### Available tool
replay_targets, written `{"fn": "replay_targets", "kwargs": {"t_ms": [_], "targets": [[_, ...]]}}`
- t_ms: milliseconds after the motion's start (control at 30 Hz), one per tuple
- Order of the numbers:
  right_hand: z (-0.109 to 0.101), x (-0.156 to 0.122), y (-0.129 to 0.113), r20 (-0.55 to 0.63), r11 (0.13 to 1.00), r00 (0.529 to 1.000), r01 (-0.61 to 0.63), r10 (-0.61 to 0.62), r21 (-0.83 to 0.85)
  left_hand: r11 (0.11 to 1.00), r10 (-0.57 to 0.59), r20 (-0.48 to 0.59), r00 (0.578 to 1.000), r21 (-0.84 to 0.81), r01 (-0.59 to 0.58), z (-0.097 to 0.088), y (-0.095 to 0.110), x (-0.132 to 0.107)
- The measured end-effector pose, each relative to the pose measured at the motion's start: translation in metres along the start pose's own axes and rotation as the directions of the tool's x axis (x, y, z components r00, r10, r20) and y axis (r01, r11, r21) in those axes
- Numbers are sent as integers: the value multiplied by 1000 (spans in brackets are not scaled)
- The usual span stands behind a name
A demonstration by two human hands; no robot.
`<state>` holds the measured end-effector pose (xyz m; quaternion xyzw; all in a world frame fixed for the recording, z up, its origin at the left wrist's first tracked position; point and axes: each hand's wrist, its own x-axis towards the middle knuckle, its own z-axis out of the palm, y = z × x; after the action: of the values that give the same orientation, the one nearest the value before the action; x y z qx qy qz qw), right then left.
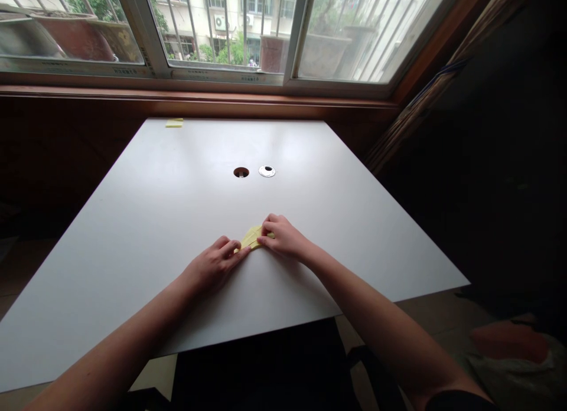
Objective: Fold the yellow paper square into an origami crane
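A small folded piece of yellow paper (250,237) lies on the white table (133,222), near its front middle. My left hand (212,263) rests beside it, its fingertips pressing the paper's left corner. My right hand (283,237) covers the paper's right side, fingers curled and pinched down on a fold. Both hands hold the paper flat against the tabletop. Part of the paper is hidden under my right fingers.
A yellow pad of paper (174,123) sits at the table's far left corner. A round cable hole (241,172) and a white cap (267,171) lie mid-table. A window and wooden sill run behind; a dark curtain hangs at right.
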<state>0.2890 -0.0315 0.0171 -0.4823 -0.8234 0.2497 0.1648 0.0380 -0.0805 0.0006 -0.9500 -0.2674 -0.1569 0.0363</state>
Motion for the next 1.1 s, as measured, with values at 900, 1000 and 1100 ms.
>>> {"fn": "replay_targets", "kwargs": {"t_ms": [900,1000,1100], "targets": [[-2,-19,18,-202,982,974,133,-104,135,999,-47,26,999,28,46,-1,8,0],[0,-31,16,-318,981,933,191,-168,44,998,-50,33,998,31,49,-1,8,0],[5,-48,7,-340,962,902,227,-266,-149,998,-58,42,997,34,56,-1,8,0]]}}
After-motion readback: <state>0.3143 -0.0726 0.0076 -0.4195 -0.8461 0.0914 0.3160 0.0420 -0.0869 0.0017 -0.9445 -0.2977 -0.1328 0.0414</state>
